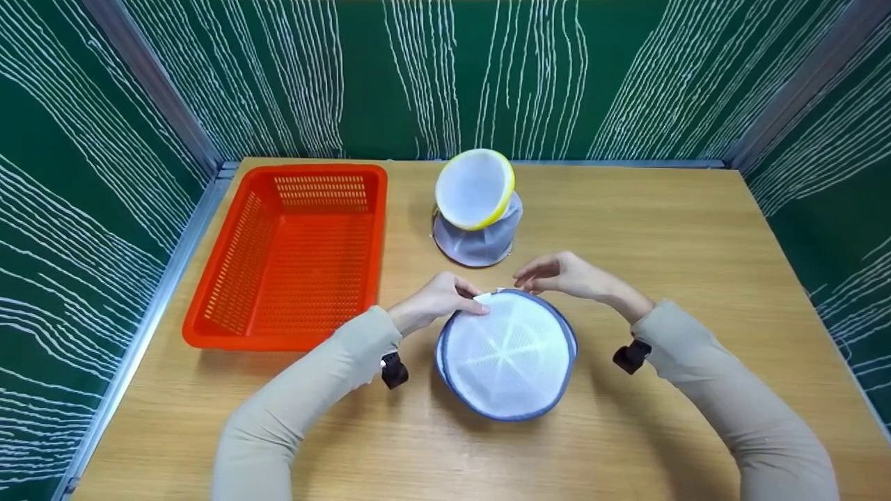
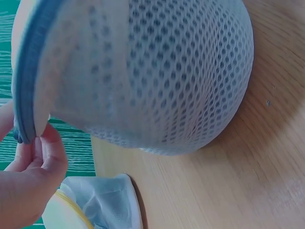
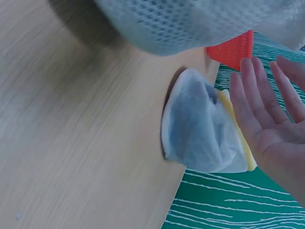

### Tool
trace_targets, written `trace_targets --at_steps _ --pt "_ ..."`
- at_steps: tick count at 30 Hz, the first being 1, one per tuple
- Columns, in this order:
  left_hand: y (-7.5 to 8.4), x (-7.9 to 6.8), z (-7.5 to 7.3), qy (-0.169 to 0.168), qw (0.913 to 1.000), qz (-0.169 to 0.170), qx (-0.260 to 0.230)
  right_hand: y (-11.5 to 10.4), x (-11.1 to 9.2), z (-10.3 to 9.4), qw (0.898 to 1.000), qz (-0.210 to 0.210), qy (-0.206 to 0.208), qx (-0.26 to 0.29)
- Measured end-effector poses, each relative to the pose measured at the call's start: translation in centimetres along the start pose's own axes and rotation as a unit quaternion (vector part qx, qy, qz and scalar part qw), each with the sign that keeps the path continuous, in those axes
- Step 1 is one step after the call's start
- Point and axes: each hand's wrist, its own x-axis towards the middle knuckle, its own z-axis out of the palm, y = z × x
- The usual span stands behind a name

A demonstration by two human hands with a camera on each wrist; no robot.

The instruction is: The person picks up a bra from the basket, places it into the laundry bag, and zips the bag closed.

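Note:
A round white mesh bag [image 1: 508, 362] with blue trim is held above the table in the head view. My left hand [image 1: 445, 303] pinches its top rim, thumb on the near face beside a small white tag [image 1: 483, 298]. In the left wrist view, these fingers [image 2: 50, 155] grip the blue edge, with the honeycomb mesh bulging beside it. My right hand [image 1: 564, 275] is at the rim's upper right, fingertips close to the edge; contact is unclear. In the right wrist view its fingers [image 3: 259, 90] are loosely extended, with nothing visibly held.
Behind the bag stands a pale fabric piece [image 1: 480, 243] topped by a yellow-rimmed, bowl-shaped opening [image 1: 475, 188]. An orange slotted basket [image 1: 296, 278] lies to the left on the wooden table [image 1: 682, 236]. Green panels with white wavy lines [image 1: 390, 76] surround the table.

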Motion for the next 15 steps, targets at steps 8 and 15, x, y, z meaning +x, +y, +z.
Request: trace_targets --at_steps 8,15 --pt "0.1 -0.6 0.4 0.002 0.9993 0.038 0.002 -1.2 0.1 0.4 0.999 -0.011 -0.041 0.009" --pt "-0.4 -0.6 0.4 -0.007 0.9966 0.081 0.012 -1.7 0.4 1.0 0.996 -0.043 -0.083 -0.009"
